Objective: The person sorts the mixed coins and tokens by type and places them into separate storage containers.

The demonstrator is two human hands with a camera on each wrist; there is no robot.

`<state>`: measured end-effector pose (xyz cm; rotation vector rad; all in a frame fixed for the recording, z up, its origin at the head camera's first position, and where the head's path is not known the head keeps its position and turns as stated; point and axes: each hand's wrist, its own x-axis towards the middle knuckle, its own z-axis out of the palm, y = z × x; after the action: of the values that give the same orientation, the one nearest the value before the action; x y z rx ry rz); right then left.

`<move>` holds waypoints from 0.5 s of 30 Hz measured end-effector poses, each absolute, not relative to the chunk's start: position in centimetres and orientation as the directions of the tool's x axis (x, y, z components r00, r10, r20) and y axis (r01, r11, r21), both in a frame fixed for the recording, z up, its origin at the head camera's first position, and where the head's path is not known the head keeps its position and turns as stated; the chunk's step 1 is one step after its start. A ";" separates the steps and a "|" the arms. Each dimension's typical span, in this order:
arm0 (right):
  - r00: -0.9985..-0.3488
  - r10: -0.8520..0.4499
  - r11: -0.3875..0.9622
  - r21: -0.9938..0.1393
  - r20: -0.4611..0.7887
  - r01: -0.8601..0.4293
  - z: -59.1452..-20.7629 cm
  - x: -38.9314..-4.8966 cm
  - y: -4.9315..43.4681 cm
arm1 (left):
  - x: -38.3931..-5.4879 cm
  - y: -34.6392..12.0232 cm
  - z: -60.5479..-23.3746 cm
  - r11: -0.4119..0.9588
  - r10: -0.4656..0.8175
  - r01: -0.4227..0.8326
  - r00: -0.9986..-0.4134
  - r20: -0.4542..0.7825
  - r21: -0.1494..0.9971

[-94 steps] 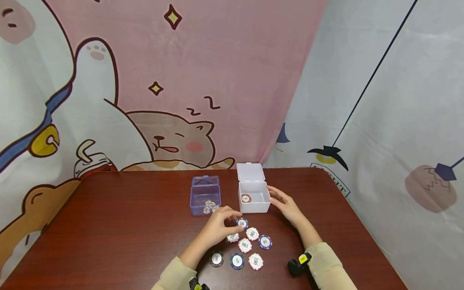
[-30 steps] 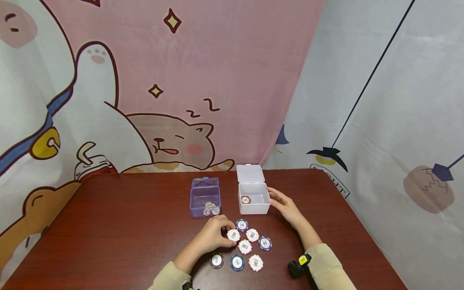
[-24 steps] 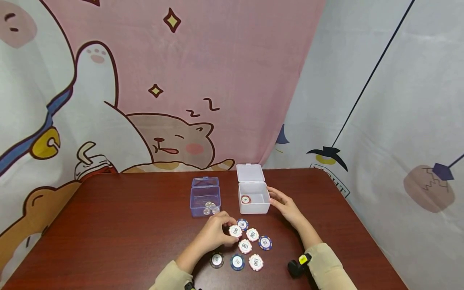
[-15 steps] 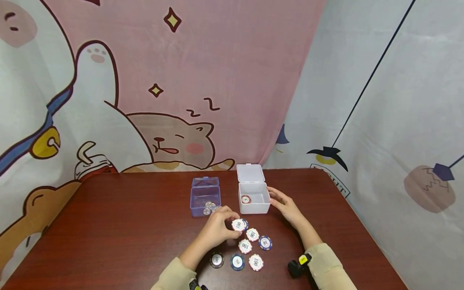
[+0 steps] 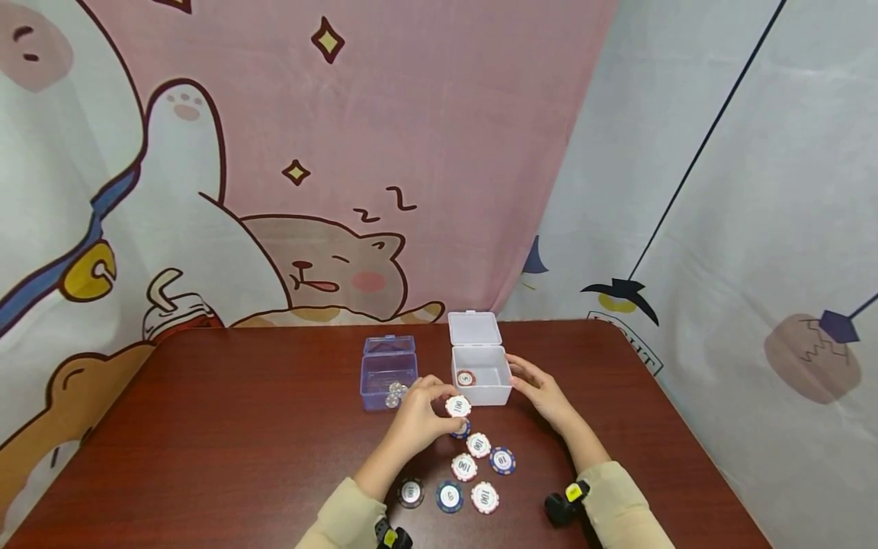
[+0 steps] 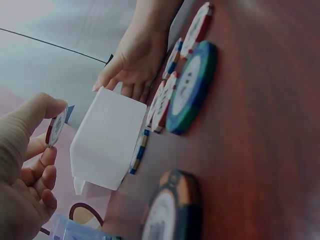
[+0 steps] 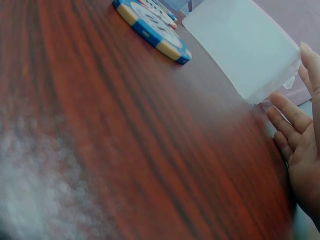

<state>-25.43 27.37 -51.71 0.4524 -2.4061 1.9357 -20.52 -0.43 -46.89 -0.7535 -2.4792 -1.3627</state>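
Head view, from the left: on the reddish table (image 5: 261, 427) the lidded blue box (image 5: 373, 400) stands open, with clear round beads (image 5: 395, 392) gathered in its near right corner, partly behind the left hand's fingers. Nearer the person lies a black chip (image 5: 411, 493).

Next comes the left hand (image 5: 420, 415), its thumb and fingertips pinching a white 100 chip (image 5: 458, 406) by the edge. Half a second ago that chip was over the blue 10 chip (image 5: 464, 431); now it has moved forward, just before the front wall of the white box (image 5: 495, 396). For the work in hand, this means the chip is lifted clear of the table but remains outside the box, where only a red-edged 5 chip (image 5: 466, 378) shows.

Below the held chip, the blue 10 chip is partly covered by the thumb. Nearby lie a green-and-blue chip (image 5: 449, 496), three more white chips (image 5: 464, 467) and, rightmost, a second blue chip (image 5: 503, 460), all flat.

Last, the right hand (image 5: 545, 395) has stayed where it was, its fingers slightly apart and resting against the white box's right side, seemingly steadying it rather than gripping.
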 end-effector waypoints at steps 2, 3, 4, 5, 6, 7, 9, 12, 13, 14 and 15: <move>-0.958 -0.210 0.193 -0.953 0.194 -0.235 -51.8 -25.4 27.4 | -20.8 -0.3 -46.9 0.435 0.320 0.534 -0.844 0.430 0.725; -0.959 -0.208 0.196 -0.952 0.193 -0.234 -51.8 -25.4 27.3 | -21.0 -0.2 -46.9 0.434 0.315 0.537 -0.843 0.437 0.723; -0.959 -0.209 0.198 -0.951 0.194 -0.236 -51.8 -25.4 27.3 | -21.2 -0.2 -46.9 0.436 0.310 0.542 -0.840 0.445 0.718; -0.960 -0.205 0.201 -0.951 0.192 -0.233 -51.9 -25.4 27.3 | -21.4 -0.1 -46.9 0.439 0.306 0.543 -0.839 0.449 0.716; -0.959 -0.208 0.201 -0.951 0.194 -0.236 -51.9 -25.4 27.3 | -21.5 0.0 -46.8 0.443 0.301 0.544 -0.839 0.453 0.713; -0.958 -0.208 0.201 -0.950 0.196 -0.238 -51.9 -25.5 27.3 | -21.6 0.1 -46.8 0.445 0.296 0.543 -0.840 0.456 0.712; -0.958 -0.206 0.200 -0.950 0.197 -0.239 -51.9 -25.5 27.4 | -21.8 0.3 -46.6 0.451 0.282 0.538 -0.843 0.458 0.712; -0.958 -0.207 0.199 -0.951 0.197 -0.238 -51.9 -25.5 27.4 | -22.0 0.6 -46.2 0.459 0.262 0.530 -0.848 0.461 0.713; -0.959 -0.205 0.197 -0.951 0.196 -0.237 -51.9 -25.5 27.4 | -22.1 0.8 -46.2 0.461 0.256 0.528 -0.849 0.462 0.714; -0.958 -0.210 0.195 -0.951 0.197 -0.239 -51.9 -25.5 27.4 | -22.3 0.9 -46.1 0.464 0.249 0.526 -0.850 0.464 0.713; -0.957 -0.212 0.195 -0.951 0.198 -0.240 -51.9 -25.5 27.4 | -22.4 1.0 -46.0 0.466 0.244 0.524 -0.851 0.465 0.713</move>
<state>-25.50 27.38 -51.87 0.4564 -2.4107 1.9262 -22.40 1.01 -45.96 -0.6543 -2.4205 -1.3316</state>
